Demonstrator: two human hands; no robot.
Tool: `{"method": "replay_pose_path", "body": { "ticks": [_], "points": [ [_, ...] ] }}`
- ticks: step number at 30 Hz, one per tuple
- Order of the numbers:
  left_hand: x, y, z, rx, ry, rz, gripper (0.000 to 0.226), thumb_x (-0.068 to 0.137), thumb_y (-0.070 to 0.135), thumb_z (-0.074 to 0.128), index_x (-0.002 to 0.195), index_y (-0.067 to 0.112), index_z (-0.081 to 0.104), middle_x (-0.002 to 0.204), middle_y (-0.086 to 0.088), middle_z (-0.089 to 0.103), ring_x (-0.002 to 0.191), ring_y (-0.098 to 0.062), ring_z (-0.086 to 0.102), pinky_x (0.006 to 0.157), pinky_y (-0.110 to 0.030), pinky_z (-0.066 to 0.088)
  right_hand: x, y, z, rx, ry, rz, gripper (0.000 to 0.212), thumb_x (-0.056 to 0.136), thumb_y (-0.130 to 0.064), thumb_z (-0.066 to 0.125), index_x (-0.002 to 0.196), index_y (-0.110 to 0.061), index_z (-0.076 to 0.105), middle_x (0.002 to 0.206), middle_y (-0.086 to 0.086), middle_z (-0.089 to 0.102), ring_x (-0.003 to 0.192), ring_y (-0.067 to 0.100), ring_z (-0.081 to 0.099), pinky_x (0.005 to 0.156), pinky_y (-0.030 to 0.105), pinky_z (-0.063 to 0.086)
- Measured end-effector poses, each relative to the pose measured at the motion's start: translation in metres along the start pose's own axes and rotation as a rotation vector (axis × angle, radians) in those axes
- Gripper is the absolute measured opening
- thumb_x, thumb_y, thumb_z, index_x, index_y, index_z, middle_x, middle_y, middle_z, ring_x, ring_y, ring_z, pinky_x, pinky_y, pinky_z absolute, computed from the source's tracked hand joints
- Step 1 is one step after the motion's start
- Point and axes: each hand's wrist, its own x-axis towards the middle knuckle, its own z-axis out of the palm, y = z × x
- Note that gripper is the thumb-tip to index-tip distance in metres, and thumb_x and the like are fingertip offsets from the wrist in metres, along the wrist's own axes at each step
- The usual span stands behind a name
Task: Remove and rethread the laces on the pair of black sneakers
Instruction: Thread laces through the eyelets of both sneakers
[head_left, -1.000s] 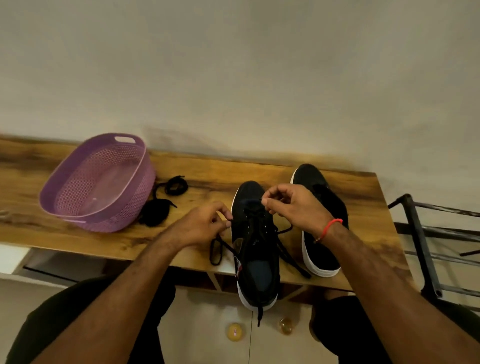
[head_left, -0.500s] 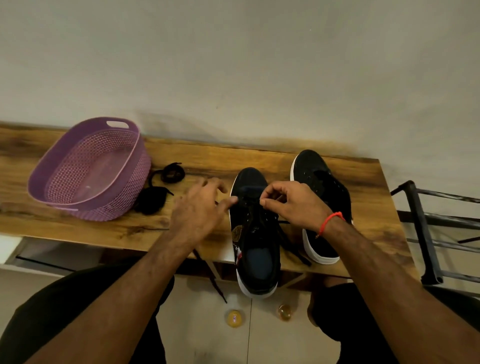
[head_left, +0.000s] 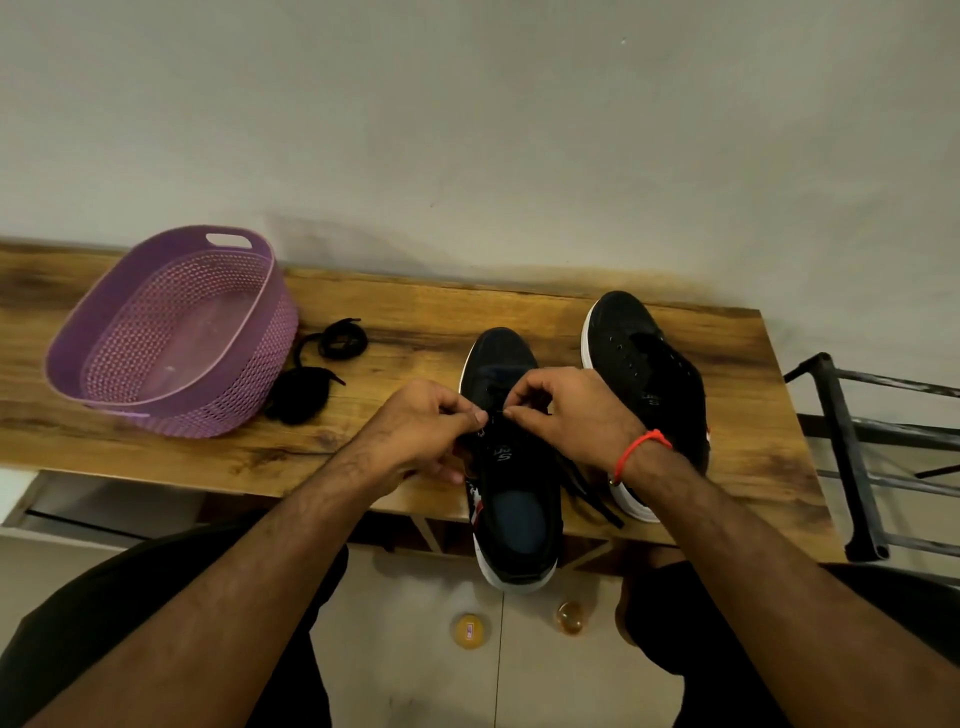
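The left hand (head_left: 426, 431), spread beside the near sneaker (head_left: 511, 467) a moment ago, now pinches its lace (head_left: 587, 483) facing the pinching right hand (head_left: 566, 415), so threading likely continues.

We see a dim, yellowish room. The wall (head_left: 467, 130) looks soft and grainy, and the edges bend a little.

I take this for a room in a home: a wood-grain shelf (head_left: 395, 332) set against a plain, scuffed wall (head_left: 467, 130), a purple plastic laundry-style basket (head_left: 171, 332) on it, pale cabinet doors (head_left: 415, 649) with round amber knobs (head_left: 469, 630) beneath, and a black metal rack (head_left: 852, 457) alongside.
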Motion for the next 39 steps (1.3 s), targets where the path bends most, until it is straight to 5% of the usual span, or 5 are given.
{"method": "replay_pose_path", "body": {
  "ticks": [27, 32, 35, 37, 39],
  "points": [
    [0.01, -0.01, -0.004, -0.035, -0.015, -0.057, 0.017, 0.103, 0.032, 0.056, 0.098, 0.019, 0.066, 0.1, -0.001, 0.068, 0.078, -0.012, 0.064, 0.06, -0.031, 0.054, -0.004, -0.016, 0.008, -0.23, -0.027, -0.025, 0.022, 0.094, -0.044, 0.048, 0.11, -0.037, 0.063, 0.107, -0.01, 0.06, 0.106, 0.015, 0.048, 0.1, 0.048, 0.041],
    [0.015, 0.009, -0.053, -0.625, 0.115, -0.022, 0.035, 0.11, 0.029, 0.036, 0.122, 0.004, 0.057, 0.106, -0.012, 0.075, 0.096, -0.028, 0.075, 0.075, -0.046, 0.062, -0.005, -0.018, 0.009, -0.299, -0.066, 0.024, 0.033, 0.092, -0.065, 0.045, 0.108, -0.04, 0.058, 0.103, -0.012, 0.05, 0.109, 0.016, 0.045, 0.103, 0.047, 0.038],
    [0.016, 0.017, -0.072, -1.154, 0.182, 0.1, 0.036, 0.111, 0.027, 0.031, 0.088, 0.013, 0.054, 0.06, 0.001, 0.06, 0.055, -0.012, 0.064, 0.062, -0.033, 0.06, -0.005, -0.02, 0.011, -0.293, -0.055, 0.041, 0.026, 0.091, -0.059, 0.049, 0.108, -0.04, 0.057, 0.106, -0.01, 0.047, 0.115, 0.019, 0.042, 0.106, 0.048, 0.035],
    [0.011, 0.017, -0.066, -0.911, 0.268, 0.196, 0.022, 0.11, 0.023, 0.038, 0.092, 0.02, 0.051, 0.058, 0.007, 0.044, 0.044, -0.003, 0.044, 0.043, -0.019, 0.041, -0.005, -0.022, 0.011, -0.298, -0.041, 0.047, 0.024, 0.091, -0.055, 0.051, 0.108, -0.04, 0.058, 0.111, -0.007, 0.047, 0.118, 0.021, 0.04, 0.106, 0.047, 0.034],
    [0.008, 0.01, -0.052, -0.058, 0.303, 0.34, 0.015, 0.106, 0.034, 0.05, 0.103, 0.026, 0.061, 0.073, 0.01, 0.054, 0.059, 0.001, 0.051, 0.051, -0.018, 0.04, -0.005, -0.023, 0.012, -0.307, -0.038, 0.056, 0.023, 0.091, -0.053, 0.052, 0.108, -0.039, 0.059, 0.114, -0.005, 0.045, 0.118, 0.021, 0.038, 0.106, 0.047, 0.033]
  ]
}}
